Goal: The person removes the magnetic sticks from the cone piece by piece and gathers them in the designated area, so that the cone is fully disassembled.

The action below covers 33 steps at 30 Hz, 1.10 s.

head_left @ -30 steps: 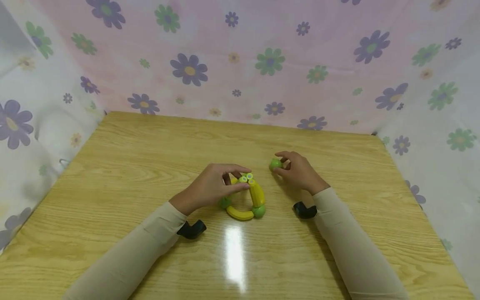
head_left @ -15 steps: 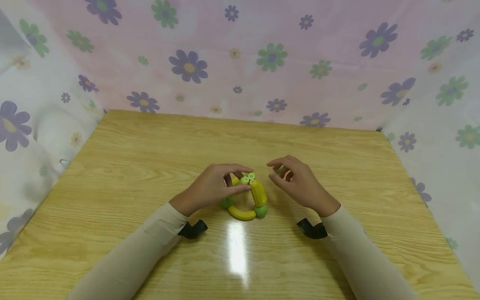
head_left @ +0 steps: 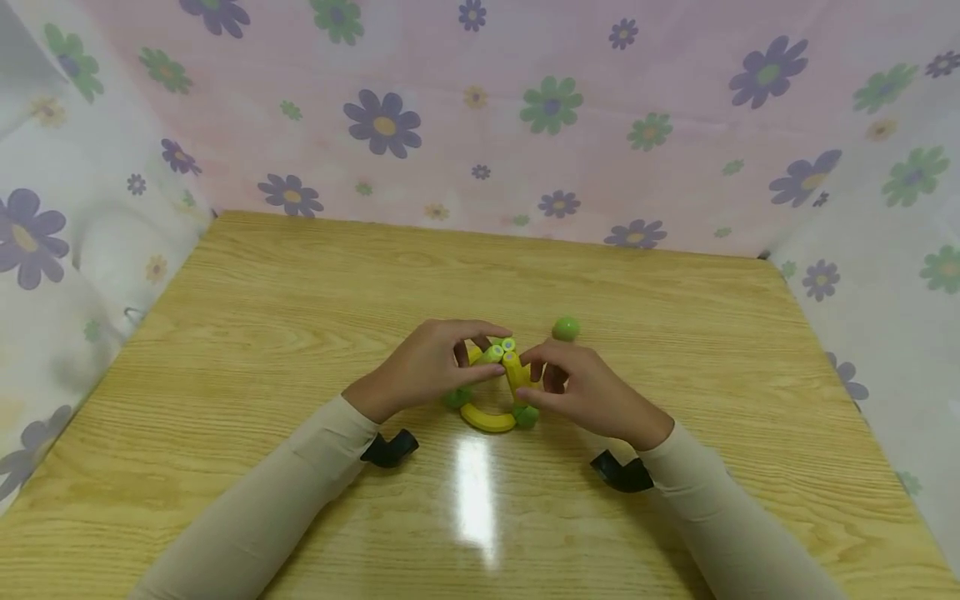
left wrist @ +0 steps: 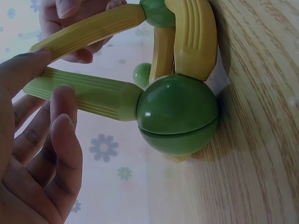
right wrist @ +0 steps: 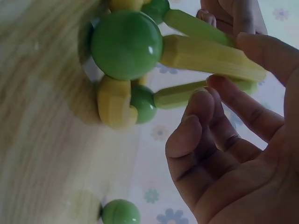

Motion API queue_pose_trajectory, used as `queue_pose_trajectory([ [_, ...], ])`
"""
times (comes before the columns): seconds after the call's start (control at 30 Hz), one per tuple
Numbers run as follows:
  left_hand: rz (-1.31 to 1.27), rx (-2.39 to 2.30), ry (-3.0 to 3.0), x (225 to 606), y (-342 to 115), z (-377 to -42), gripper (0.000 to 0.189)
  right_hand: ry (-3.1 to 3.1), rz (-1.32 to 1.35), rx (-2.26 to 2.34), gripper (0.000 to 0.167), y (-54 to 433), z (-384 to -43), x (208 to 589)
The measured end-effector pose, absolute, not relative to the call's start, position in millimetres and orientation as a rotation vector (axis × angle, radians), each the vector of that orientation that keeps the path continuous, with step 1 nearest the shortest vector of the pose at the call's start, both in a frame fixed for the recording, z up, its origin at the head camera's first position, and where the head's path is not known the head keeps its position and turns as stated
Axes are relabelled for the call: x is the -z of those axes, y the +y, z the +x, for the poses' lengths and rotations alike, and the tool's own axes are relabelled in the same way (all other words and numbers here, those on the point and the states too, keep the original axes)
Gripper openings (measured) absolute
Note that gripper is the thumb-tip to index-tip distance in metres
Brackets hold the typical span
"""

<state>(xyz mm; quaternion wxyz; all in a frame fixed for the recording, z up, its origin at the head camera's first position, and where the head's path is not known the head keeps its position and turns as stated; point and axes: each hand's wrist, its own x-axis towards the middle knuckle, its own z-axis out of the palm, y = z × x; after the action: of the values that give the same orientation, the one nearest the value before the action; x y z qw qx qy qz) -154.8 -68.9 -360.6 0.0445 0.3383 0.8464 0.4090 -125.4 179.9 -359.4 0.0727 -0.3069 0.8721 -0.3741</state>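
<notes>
A three-sided frame of magnetic building rods and balls stands on the wooden table. Curved yellow rods [head_left: 487, 418] and green balls [left wrist: 177, 112] form its base. From the corners, one yellow rod [right wrist: 205, 56] and two green ones lean together, their bare round ends meeting on top. My left hand [head_left: 427, 367] pinches a green rod [left wrist: 88, 93] near its upper end, thumb by the yellow rod's tip. On the other side my right hand [head_left: 592, 387] holds the leaning yellow rod between thumb and fingers. Behind that hand lies a loose green ball [head_left: 566, 329].
The wooden table [head_left: 337, 275] extends around the frame. Flower-patterned cloth [head_left: 480, 125] hangs behind it and along both sides. A black curved piece [head_left: 390, 448] sits at the left wrist, and another black piece [head_left: 622, 472] at the right.
My right hand has let go of the loose green ball and moved left and toward me to the yellow rod. The left hand keeps its place at the frame's top.
</notes>
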Motion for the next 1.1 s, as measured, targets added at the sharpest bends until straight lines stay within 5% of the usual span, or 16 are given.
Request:
queue_pose_trajectory([
  [0.43, 1.090, -1.202, 2.610, 358.5, -70.4, -154.0, 0.043, 2.641, -0.935, 1.074, 0.011, 172.1, -123.7, 363.6],
  [1.1, 1.047, -1.166, 2.745, 354.7, -89.1, -163.1, 0.056, 2.710, -0.854, 1.015, 0.015, 192.9, -130.8, 355.2],
])
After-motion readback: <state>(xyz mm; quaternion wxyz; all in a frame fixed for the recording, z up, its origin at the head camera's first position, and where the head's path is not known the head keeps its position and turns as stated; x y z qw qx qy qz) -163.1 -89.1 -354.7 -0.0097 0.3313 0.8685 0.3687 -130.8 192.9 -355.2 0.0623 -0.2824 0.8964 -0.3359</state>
